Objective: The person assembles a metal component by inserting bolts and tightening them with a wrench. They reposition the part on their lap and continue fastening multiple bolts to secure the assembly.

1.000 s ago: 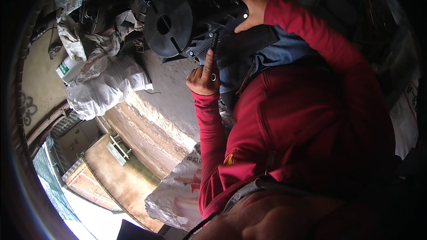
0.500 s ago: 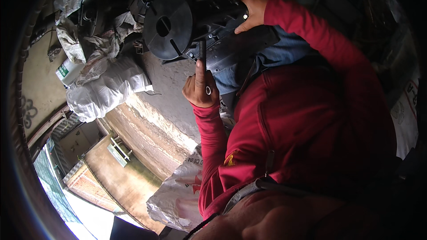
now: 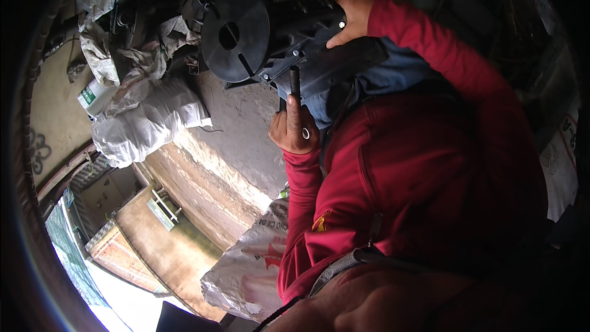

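A black machine part point(image 3: 295, 21) with a large slotted disc point(image 3: 243, 55) at its left end lies across my lap at the top of the view. My right hand point(image 3: 353, 12) is wrapped round its right end, thumb on the near side and fingers over the far side. Bolt heads point(image 3: 296, 53) show along the part's near side. My left hand point(image 3: 295, 126) grips a dark rod-shaped tool point(image 3: 295, 81), index finger stretched along it. The tool's tip points at the near side of the part, just short of the bolts; its exact kind is unclear.
White sacks point(image 3: 150, 123) and a white jug point(image 3: 94, 98) stand on the left. A printed sack point(image 3: 246, 270) lies beside my left forearm. Dark clutter fills the top edge. Beyond the rough floor strip point(image 3: 209, 169) is a bright opening.
My left hand has shifted right and slightly toward me, drawing the rod-shaped tool back from the part. The part and my right hand have moved only slightly to the right.
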Available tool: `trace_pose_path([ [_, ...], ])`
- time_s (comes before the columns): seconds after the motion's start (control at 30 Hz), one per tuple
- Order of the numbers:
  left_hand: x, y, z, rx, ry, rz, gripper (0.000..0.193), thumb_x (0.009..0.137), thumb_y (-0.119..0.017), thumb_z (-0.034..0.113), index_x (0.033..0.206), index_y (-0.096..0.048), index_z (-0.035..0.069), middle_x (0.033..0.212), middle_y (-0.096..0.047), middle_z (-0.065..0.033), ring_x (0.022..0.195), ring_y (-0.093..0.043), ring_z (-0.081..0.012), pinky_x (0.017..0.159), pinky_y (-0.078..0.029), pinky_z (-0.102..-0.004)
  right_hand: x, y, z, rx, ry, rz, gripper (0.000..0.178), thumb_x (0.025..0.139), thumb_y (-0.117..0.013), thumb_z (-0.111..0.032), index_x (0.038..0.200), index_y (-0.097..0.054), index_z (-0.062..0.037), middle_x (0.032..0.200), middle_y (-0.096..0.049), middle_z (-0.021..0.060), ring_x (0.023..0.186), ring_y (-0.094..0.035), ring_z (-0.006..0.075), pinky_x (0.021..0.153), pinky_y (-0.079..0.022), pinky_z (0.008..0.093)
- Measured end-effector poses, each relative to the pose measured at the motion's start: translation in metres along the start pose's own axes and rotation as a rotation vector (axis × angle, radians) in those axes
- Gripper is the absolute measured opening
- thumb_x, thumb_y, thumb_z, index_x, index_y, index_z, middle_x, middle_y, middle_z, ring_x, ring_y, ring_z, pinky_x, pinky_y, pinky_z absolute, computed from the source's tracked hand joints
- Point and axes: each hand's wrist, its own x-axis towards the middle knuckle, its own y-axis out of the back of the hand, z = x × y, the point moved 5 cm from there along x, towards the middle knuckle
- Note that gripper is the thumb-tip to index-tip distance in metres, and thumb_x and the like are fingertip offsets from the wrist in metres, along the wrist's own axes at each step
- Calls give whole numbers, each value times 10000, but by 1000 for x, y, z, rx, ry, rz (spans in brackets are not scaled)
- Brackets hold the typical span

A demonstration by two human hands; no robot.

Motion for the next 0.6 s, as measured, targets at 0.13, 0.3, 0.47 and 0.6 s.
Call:
trace_pose_path([
  [0.13, -16, -34, -27, 72, 206, -235, 585, 827, -626, -44, 1395, -528, 58, 588, -535, -102, 441, -496, -237, 453, -391, -365, -4, -5, 2, -2, 56, 56, 857, 578, -887, -405, 1284, -520, -87, 1245, -542, 130, 1202, -520, 335, 1016, -436, 415],
  [0.3, -3, -14, -14, 23, 176, -58, 580, 826, -637, -37, 1383, -556, 102, 581, -529, -92, 427, -473, -218, 448, -387, -357, -3, -5, 7, 40, -26, -23, 945, 563, -906, -340, 1363, -466, -95, 1373, -472, 140, 1293, -460, 342, 1091, -385, 408],
  [0.47, -9, -26, -43, 0, 67, -207, 617, 734, -699, -5, 1316, -629, 185, 521, -423, -45, 416, -425, -234, 447, -376, -373, -1, -5, 7, -11, -9, -14, 943, 570, -901, -349, 1365, -464, -92, 1382, -467, 142, 1298, -456, 339, 1092, -382, 408],
  [0.6, -4, -31, -39, -43, 81, -272, 656, 719, -709, 0, 1328, -621, 228, 522, -428, -47, 418, -434, -236, 452, -381, -371, -2, -6, 7, -20, -27, -19, 938, 572, -900, -347, 1363, -465, -91, 1380, -469, 140, 1294, -462, 333, 1089, -385, 409],
])
